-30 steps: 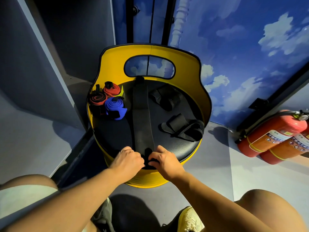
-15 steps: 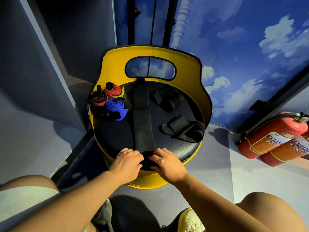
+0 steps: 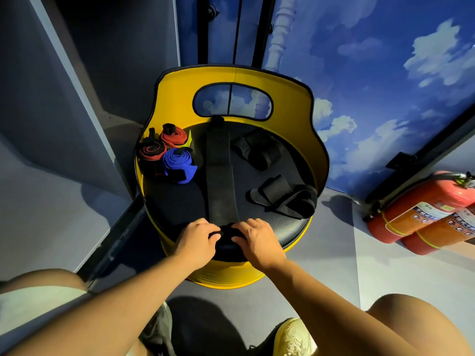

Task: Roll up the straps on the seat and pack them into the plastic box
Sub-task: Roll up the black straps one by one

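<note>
My left hand [image 3: 196, 241] and right hand [image 3: 253, 240] curl their fingers over the rolled near end of the black strap [image 3: 220, 186], right at the seat [image 3: 180, 204] front rim. Bare cushion lies open either side of my knuckles. The strap's long axis runs straight away from my hands toward the yellow backrest [image 3: 174, 98]. Beyond my left: rolled red straps [image 3: 172, 136] and a blue roll [image 3: 177, 163]; beyond my right, loose black straps [image 3: 285, 196].

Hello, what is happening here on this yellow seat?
A person is rolling up a long black strap laid across the yellow seat. The left hand and right hand grip its rolled near end. Three finished rolls, two red and one blue, sit at the back left; two loose black straps wait on the right.
</note>
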